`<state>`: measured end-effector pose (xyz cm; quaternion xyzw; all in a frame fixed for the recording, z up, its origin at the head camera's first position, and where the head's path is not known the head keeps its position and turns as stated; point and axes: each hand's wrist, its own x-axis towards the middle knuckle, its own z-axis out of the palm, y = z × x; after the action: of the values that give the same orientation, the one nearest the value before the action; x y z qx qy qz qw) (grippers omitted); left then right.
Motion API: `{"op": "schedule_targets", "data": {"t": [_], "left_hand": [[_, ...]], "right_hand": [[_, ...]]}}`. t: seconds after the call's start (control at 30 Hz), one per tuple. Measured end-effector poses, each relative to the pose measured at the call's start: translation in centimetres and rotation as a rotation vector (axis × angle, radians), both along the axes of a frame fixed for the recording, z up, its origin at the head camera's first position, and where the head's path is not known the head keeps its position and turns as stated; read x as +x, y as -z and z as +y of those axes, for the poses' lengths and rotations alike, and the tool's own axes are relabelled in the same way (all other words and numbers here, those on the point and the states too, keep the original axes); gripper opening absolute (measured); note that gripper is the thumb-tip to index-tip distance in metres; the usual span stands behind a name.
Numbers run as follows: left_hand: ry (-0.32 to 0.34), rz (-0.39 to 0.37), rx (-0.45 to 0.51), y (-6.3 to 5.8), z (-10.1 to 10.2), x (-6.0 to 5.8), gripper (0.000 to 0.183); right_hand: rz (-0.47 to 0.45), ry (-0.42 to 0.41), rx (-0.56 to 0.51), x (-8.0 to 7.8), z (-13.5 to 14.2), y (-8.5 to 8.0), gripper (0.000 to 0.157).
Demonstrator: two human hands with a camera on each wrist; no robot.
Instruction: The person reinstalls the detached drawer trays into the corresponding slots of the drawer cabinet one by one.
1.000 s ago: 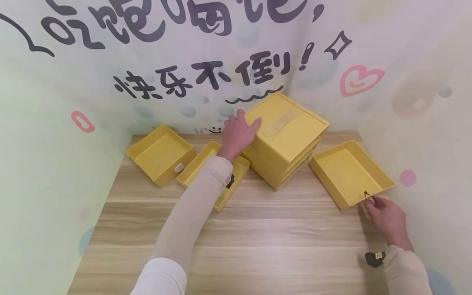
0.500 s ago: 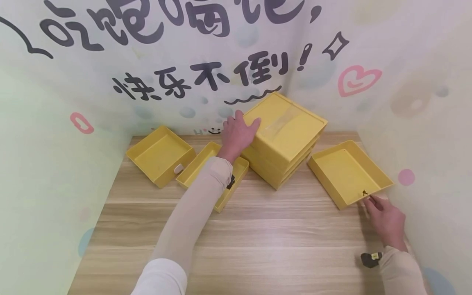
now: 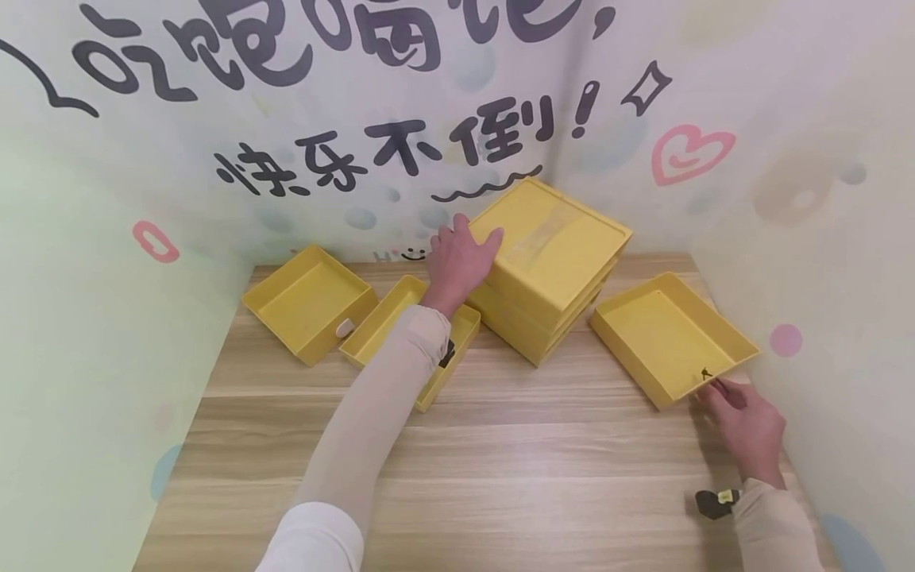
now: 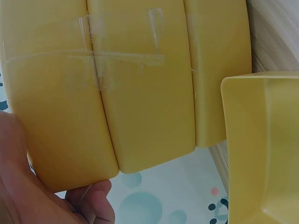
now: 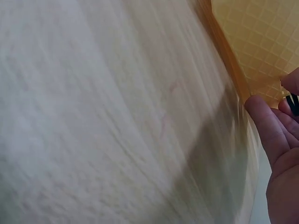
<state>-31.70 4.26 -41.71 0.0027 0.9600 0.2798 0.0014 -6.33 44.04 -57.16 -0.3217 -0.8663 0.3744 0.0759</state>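
Left hand (image 3: pixel 461 262): bent over the upper left edge of the cabinet, with the thumb laid along the top and the fingers passed over the side; it is spread only partway, and the edge is gripped.

Cabinet (image 3: pixel 546 274): yellow, stacked in layers, placed under and to the right of the left hand; open slots are shown on its right side. Clear tape (image 4: pixel 131 57) is stuck across two of the layers, near the left hand.

Right hand (image 3: pixel 750 425): nearly closed, with the near edge of the right-hand drawer pinched between thumb and fingers; a small dark piece (image 5: pixel 293 103) is seen at the fingertips.

Right-hand drawer (image 3: pixel 658 342): yellow, reached out beyond and to the left of the right hand; whether its base is set flat on the table cannot be told.

Middle drawer (image 3: pixel 436 389): placed below the left wrist, crossed by the left sleeve (image 3: pixel 372 405).

Far drawer (image 3: pixel 310 302): placed left of the left hand, just beside the middle one; a white tab (image 3: pixel 345 327) is fixed to its front.

Table (image 3: pixel 515 477): wood-grained, spread out beneath both hands.

Wall (image 3: pixel 400 103): printed with dark lettering, beyond the left hand.
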Motion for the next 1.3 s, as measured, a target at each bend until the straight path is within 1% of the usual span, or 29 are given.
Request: {"op": "schedule_targets", "data": {"t": [0.13,0.23,0.4,0.57,0.63,0.8,0.9,0.97,1.2,1.3], "left_hand": [[-0.007,0.0,-0.006,0.0,0.1,0.0,0.073],[-0.011,0.0,-0.013,-0.1,0.2,0.1,0.074],[-0.015,-0.007,-0.018,-0.3,0.4,0.3,0.074],[-0.019,-0.003,-0.017,-0.2,0.3,0.5,0.072],[-0.019,0.002,-0.014,-0.2,0.2,0.5,0.072],[-0.017,0.01,-0.01,-0.2,0.2,0.6,0.072],[-0.016,0.009,-0.016,-0.2,0.2,0.5,0.072],[-0.015,0.012,-0.017,-0.1,0.3,0.5,0.072],[-0.013,0.022,-0.015,-0.1,0.2,0.4,0.072],[-0.014,0.02,-0.014,-0.1,0.2,0.4,0.073]], "right_hand": [[0.013,0.034,-0.035,0.1,-0.3,0.0,0.06],[0.017,0.056,-0.035,0.2,-0.6,-0.1,0.06],[0.053,0.081,-0.044,0.3,-1.3,-0.3,0.055],[0.083,0.092,-0.044,0.4,-1.8,-0.4,0.051],[0.083,0.089,-0.03,0.4,-1.9,-0.4,0.05],[0.041,0.075,-0.008,0.3,-2.3,-0.6,0.051],[0.031,0.076,-0.001,0.3,-2.4,-0.6,0.051],[0.045,0.076,-0.013,0.4,-2.5,-0.5,0.051],[0.16,0.041,-0.05,0.6,-3.0,0.1,0.045],[0.166,0.031,-0.053,0.7,-3.3,0.4,0.046]]}}
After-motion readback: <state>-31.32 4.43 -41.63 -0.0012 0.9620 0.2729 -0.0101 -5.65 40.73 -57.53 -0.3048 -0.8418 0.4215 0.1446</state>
